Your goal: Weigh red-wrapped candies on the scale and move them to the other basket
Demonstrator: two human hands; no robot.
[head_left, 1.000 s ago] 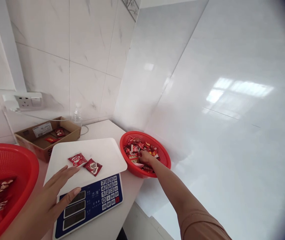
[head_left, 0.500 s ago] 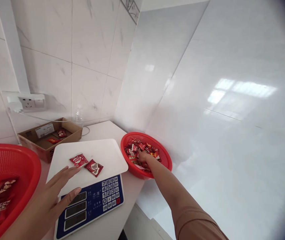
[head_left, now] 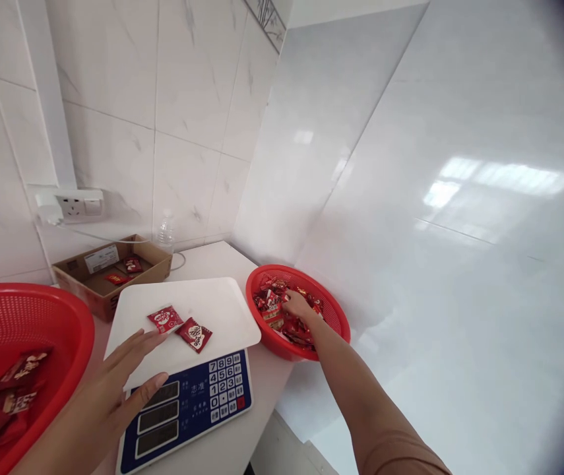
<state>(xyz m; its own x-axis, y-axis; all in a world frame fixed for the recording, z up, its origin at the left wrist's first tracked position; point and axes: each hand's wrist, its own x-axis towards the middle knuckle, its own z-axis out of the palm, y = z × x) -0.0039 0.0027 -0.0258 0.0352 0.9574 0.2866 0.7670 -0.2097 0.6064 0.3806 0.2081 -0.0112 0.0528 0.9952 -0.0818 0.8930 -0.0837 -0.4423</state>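
My left hand [head_left: 113, 389] hovers over the near left part of a digital scale [head_left: 192, 406], fingers stretched out and holding nothing. On the white weighing pan [head_left: 222, 300] lie two small red candy packets, one with a pink floral print [head_left: 165, 319] and one with white lettering [head_left: 195, 334]. My right hand [head_left: 299, 306] reaches into the red plastic basket [head_left: 344, 323] on the right, among many small red wrapped packets [head_left: 274, 315]. Its fingers are curled together on the packets; what sits between the fingertips is hidden.
A larger red basket [head_left: 81, 330] with packets stands at the left edge. Behind the scale are an open cardboard box [head_left: 84, 290] with a few packets and a clear plastic bottle [head_left: 165, 231]. A cable runs from the wall socket [head_left: 71, 206]. Walls close off the back and right.
The view has swung slightly left, so everything sits further right. My right hand has shifted a little within the basket, its fingers rising among the packets. My left hand keeps its pose over the scale.
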